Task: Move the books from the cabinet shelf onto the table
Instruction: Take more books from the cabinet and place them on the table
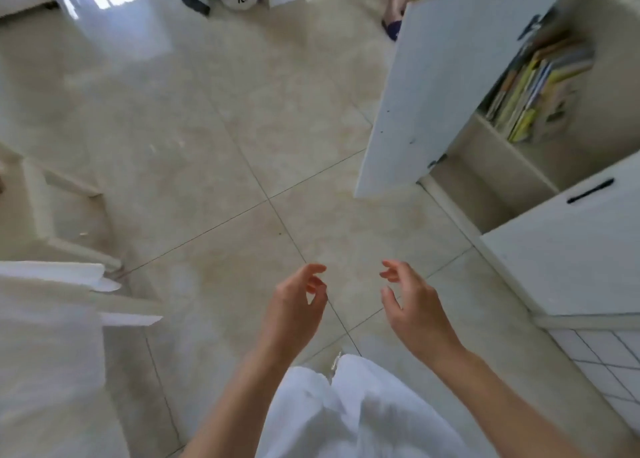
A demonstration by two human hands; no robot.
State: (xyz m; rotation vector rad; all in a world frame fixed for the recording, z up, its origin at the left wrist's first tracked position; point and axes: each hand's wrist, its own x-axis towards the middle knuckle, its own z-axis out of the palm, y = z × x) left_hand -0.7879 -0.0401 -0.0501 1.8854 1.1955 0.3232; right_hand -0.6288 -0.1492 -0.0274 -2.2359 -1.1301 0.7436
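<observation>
- While both hands hang over the floor, the books (535, 92) stand on the cabinet shelf (512, 153) up and to the right, behind the open door (426, 94).
- Their spines lean together; the long axis runs upward, tilted toward the cabinet's back.
- The right hand (412, 305) is nearer to them — the left hand (296, 305) is farther.
- Each grip is loose and holds nothing.
- The bench (45, 336), I judge, is the white surface at left — well apart from the shelf.

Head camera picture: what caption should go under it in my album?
Empty left hand and right hand hover over floor; books wait behind open cabinet door.
</observation>
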